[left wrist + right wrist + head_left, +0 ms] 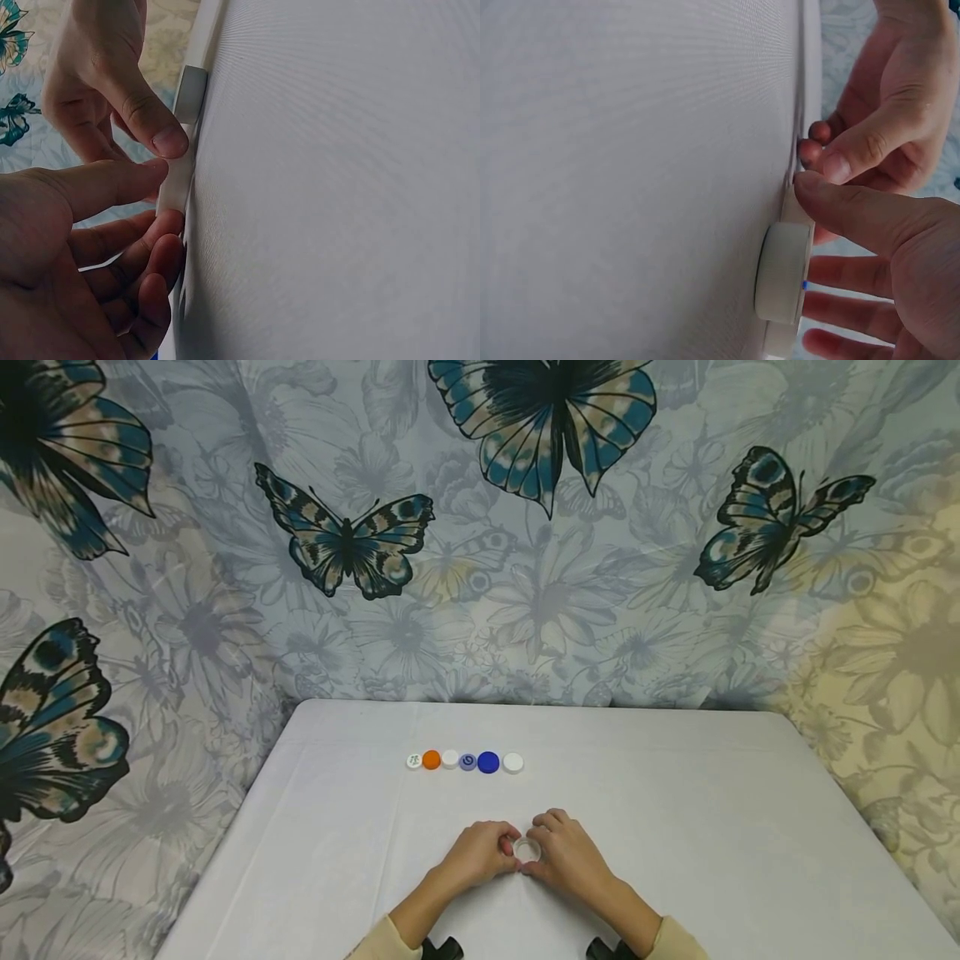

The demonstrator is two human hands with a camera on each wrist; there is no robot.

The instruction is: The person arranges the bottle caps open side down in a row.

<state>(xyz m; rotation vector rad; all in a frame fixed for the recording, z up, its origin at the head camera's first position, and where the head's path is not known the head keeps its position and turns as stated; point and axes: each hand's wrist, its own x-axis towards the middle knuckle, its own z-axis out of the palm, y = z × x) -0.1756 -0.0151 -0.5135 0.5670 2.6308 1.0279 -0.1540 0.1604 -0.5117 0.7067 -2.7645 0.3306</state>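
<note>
Low in the middle of the head view, a small round white bottle cap (pixel 527 850) shows a pale ring-like rim between both hands. My left hand (pixel 481 853) grips its left side with thumb and fingertips. From the right, my right hand (pixel 567 856) curls thumb and fingers around the opposite side. The two thumbs come close together at the near edge of the cap. In the left wrist view, the left thumb and fingers (pixel 171 223) bracket a white edge, partly hidden. A thick white cap (pixel 784 271) shows beside the right fingers in the right wrist view.
Beyond the hands, a row of caps lies on the white-covered table (pixel 712 827): a printed white one (pixel 414 762), an orange one (pixel 431 760), a light purple one (pixel 468 762), a dark blue one (pixel 488 762) and plain white ones (pixel 513 763). Butterfly-patterned fabric (pixel 555 602) hangs behind.
</note>
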